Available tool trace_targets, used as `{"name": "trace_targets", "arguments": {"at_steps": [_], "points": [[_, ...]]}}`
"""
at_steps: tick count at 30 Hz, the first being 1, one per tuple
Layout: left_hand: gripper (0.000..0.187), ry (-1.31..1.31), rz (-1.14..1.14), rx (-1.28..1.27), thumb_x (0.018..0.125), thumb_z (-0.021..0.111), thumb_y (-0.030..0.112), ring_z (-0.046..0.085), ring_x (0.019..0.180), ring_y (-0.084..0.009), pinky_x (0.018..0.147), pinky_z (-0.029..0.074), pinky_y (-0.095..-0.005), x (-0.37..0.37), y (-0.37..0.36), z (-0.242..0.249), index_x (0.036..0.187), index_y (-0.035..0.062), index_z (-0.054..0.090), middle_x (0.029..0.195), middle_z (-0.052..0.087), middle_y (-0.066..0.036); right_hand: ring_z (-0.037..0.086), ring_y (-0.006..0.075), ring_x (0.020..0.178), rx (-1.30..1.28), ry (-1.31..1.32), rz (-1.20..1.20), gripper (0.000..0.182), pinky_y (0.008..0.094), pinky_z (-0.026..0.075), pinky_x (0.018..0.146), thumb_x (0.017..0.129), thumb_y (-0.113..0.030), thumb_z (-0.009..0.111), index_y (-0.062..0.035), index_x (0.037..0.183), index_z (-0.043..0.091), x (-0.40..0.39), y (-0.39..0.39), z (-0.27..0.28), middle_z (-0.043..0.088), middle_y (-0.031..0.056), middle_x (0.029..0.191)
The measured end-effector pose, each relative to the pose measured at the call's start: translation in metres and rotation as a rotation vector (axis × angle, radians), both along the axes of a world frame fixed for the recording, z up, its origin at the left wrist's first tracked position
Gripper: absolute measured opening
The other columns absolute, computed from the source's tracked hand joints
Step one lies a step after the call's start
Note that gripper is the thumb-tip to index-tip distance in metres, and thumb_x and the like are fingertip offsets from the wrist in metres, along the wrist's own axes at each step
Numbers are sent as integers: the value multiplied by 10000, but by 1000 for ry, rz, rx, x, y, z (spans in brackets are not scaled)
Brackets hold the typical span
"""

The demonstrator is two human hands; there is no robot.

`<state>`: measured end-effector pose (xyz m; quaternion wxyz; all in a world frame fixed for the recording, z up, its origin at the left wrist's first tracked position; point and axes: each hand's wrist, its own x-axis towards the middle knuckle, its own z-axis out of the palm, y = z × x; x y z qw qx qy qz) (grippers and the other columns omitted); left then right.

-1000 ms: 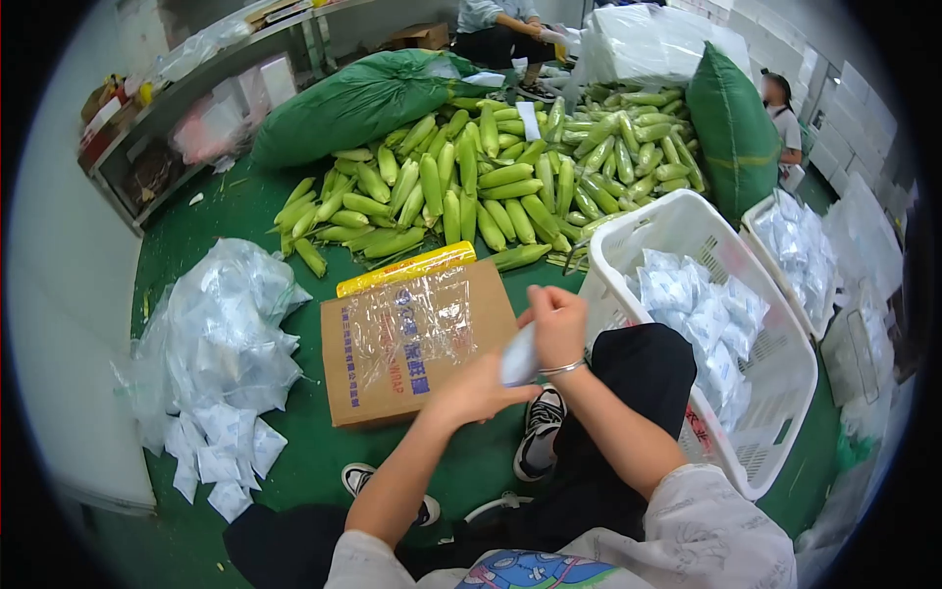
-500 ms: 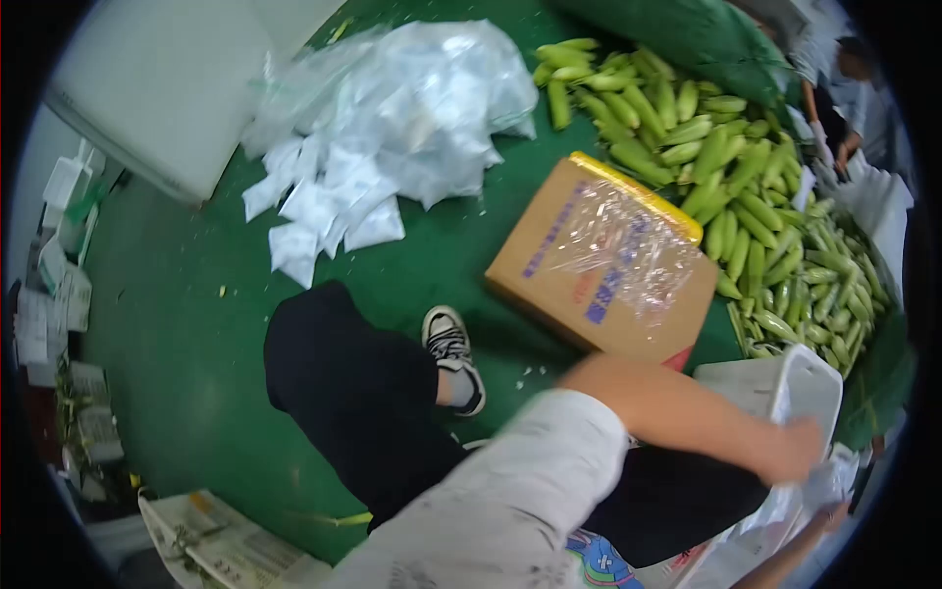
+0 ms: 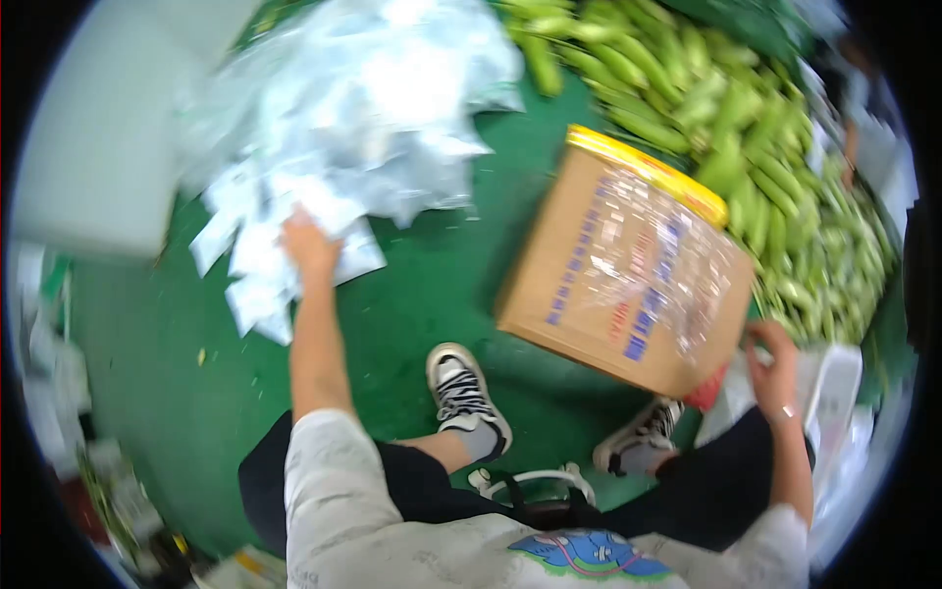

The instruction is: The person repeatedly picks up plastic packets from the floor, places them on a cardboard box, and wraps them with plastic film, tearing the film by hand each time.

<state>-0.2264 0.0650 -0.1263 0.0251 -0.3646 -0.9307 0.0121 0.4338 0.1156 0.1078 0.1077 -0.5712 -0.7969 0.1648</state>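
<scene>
Floor: green [image 3: 412, 324], blurred by head motion.
Left hand [image 3: 310, 245]: stretched far left onto white packets [image 3: 257, 285] at near edge of plastic-bag heap [image 3: 353, 108]; fingers curled down on packets, grip itself too blurred to tell.
Right hand [image 3: 772, 371]: at right, by white basket rim [image 3: 834, 378]; fingers bent, thumb apart, hold unclear.
Cardboard box [image 3: 628, 265]: between both hands, film on top.
Corn [image 3: 765, 147]: piled far right.

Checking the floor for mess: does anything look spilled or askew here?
Yes. White packets lie scattered loose on the green floor beside their heap, under the left hand. The cardboard box sits tilted. Corn cobs lie piled on the floor.
</scene>
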Motion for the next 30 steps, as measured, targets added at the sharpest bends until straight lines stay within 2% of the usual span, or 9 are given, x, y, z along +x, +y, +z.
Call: {"name": "trace_targets", "arguments": {"at_steps": [3, 6, 8, 10, 11, 16, 20, 26, 30], "points": [[1038, 132, -73, 85, 508, 852, 421, 462, 1190, -361, 995, 367, -488, 1, 1, -4, 1343, 5, 396, 1285, 504, -198, 581, 359, 878, -163, -60, 69, 211, 433, 468, 793, 756, -43, 618, -17, 960, 572, -26, -17, -15, 589, 175, 915], [1122, -134, 362, 495, 491, 863, 525, 523, 1115, -391, 958, 428, -479, 51, 24, 13, 1289, -113, 398, 1233, 520, -271, 589, 351, 900, -214, -144, 52, 325, 435, 480, 786, 784, -130, 625, -51, 1081, 518, 6, -36, -43, 575, 161, 970], [1096, -245, 255, 943, 553, 882, 438, 504, 1124, -373, 1000, 402, -459, 92, 45, 11, 1318, -127, 337, 1278, 460, -274, 591, 345, 907, -164, -216, 46, 348, 431, 487, 778, 780, -160, 638, -45, 1082, 509, 22, -40, -58, 573, 159, 975], [1055, -389, -82, 1011, 591, 890, 339, 461, 1153, -347, 1043, 355, -434, 182, 62, 56, 1339, -110, 296, 1288, 413, -251, 594, 339, 915, -108, -275, 70, 374, 427, 493, 769, 776, -191, 651, -39, 1082, 500, 18, -39, -66, 571, 157, 979], [993, -748, -302, 1081, 599, 884, 309, 425, 1184, -345, 1065, 316, -429, 244, 67, 99, 1318, -81, 321, 1251, 419, -206, 597, 324, 915, -158, -319, 79, 356, 417, 499, 752, 782, -188, 631, -35, 1076, 498, 11, -37, -67, 570, 151, 980], [973, -700, -1176, 503, 477, 820, 307, 473, 1114, -375, 969, 371, -453, 414, 126, 167, 1289, -40, 412, 1140, 514, -219, 607, 282, 904, 133, -305, 330, 296, 376, 512, 695, 803, -141, 546, -40, 1076, 496, 35, -24, -118, 572, 128, 969], [1026, -532, -1343, 293, 469, 825, 378, 453, 1137, -394, 996, 346, -448, 458, 151, 144, 1304, -41, 401, 1168, 505, -238, 618, 297, 852, 85, -303, 472, 254, 393, 519, 708, 817, -75, 491, -34, 1068, 491, 42, -23, -64, 578, 129, 941], [1134, -654, -1547, -253, 464, 848, 469, 404, 1210, -386, 1054, 287, -472, 451, 138, 133, 1371, -2, 354, 1236, 462, -226, 580, 450, 724, -48, 479, -215, 127, 490, 466, 652, 805, -49, 572, 13, 870, 482, 13, 36, -42, 588, 254, 773], [1164, -566, -1647, -227, 496, 850, 484, 381, 1218, -404, 1061, 283, -456, 452, 136, 142, 1403, 1, 305, 1281, 428, -247, 568, 462, 798, -72, 460, -274, 99, 493, 454, 700, 846, -48, 536, 27, 889, 487, -32, 56, -104, 586, 291, 833]]}}
